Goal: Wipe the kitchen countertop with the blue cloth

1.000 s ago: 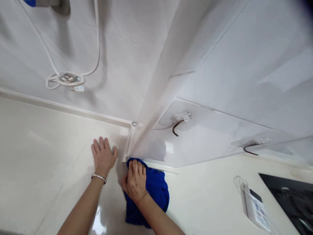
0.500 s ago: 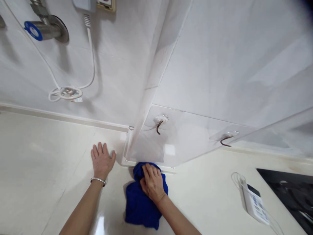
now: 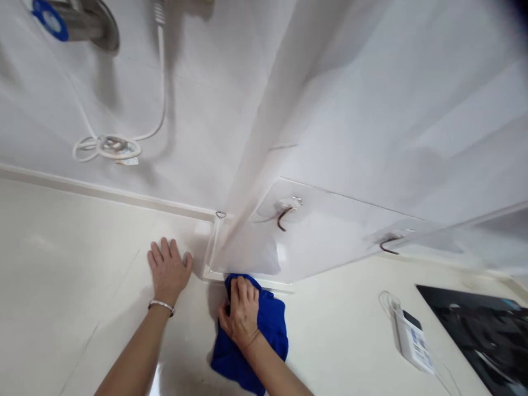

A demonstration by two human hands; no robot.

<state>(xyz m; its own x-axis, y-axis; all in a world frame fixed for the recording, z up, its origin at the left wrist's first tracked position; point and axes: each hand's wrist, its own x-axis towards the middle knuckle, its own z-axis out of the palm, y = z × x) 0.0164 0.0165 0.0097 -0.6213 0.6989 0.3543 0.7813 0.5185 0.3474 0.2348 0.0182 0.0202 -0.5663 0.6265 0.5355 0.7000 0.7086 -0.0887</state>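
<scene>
My right hand (image 3: 242, 313) presses a blue cloth (image 3: 270, 330) against the countertop, with its fingers curled into the fabric at the foot of the tiled wall corner. Part of the cloth is bunched at the raised ledge (image 3: 270, 285) there, and the rest spreads loosely under the wrist. To the left, my left hand (image 3: 169, 269) lies flat on the cream countertop (image 3: 82, 253), fingers spread, holding nothing. A silver bracelet (image 3: 161, 306) circles that wrist.
Two adhesive hooks (image 3: 284, 214) (image 3: 390, 242) are stuck to the wall. At upper left are a blue-capped valve (image 3: 74, 23) and a bundled white cord (image 3: 109, 147). A white device with a cable (image 3: 414, 341) lies near the black stove (image 3: 487, 335).
My right hand has slid a little to the left over the cloth, whose folds have shifted and spread to the right. The left hand stays flat. The view has tilted slightly.
</scene>
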